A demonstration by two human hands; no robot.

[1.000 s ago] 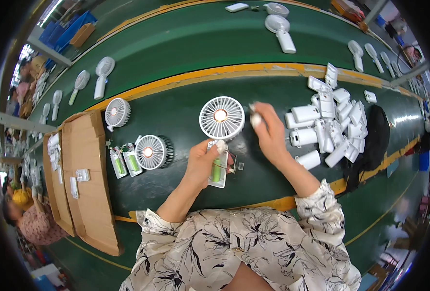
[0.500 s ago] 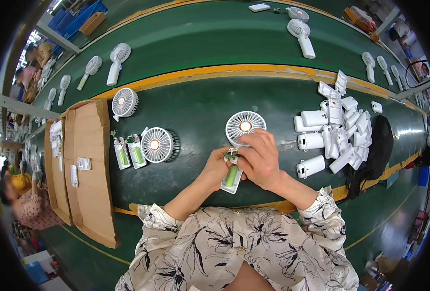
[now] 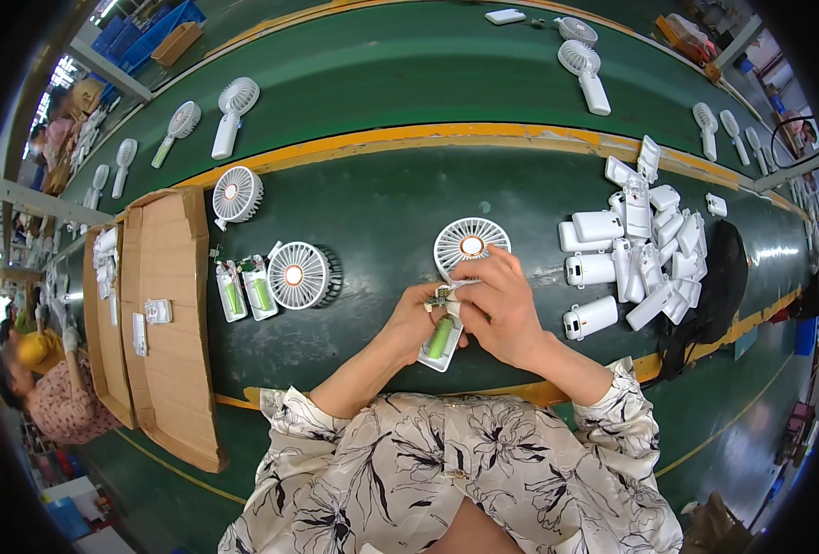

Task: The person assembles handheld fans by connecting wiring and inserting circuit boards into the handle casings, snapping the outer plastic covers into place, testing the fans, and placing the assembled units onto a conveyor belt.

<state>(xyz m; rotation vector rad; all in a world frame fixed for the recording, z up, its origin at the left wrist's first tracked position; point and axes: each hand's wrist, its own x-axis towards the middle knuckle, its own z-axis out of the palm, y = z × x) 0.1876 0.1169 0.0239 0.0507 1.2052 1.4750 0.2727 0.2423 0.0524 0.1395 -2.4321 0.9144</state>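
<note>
A white handheld fan with its handle open lies between my hands, close to the table's front edge. Its round fan head (image 3: 447, 249) points away from me. In the handle shell (image 3: 434, 361) sits a green battery (image 3: 442, 338), and a small circuit board (image 3: 441, 297) stands tilted near the neck. My left hand (image 3: 411, 321) is closed around the left side of the handle by the board. My right hand (image 3: 500, 309) is closed at the neck and the board's right side, thumb and fingers bent together. What exactly its fingertips pinch is hidden.
Left of my hands are a fan head (image 3: 297, 275) with opened handles and another fan head (image 3: 238, 195). Beyond them stands a cardboard box (image 3: 171, 369). White handle shells (image 3: 598, 225) are heaped at right, beside a black cloth (image 3: 727, 277). A green conveyor belt (image 3: 400, 78) carries several fans.
The fan head in my hands has shifted slightly right and nearer to me. The circuit board has turned, showing more of its face. Fans on the belt have moved right.
</note>
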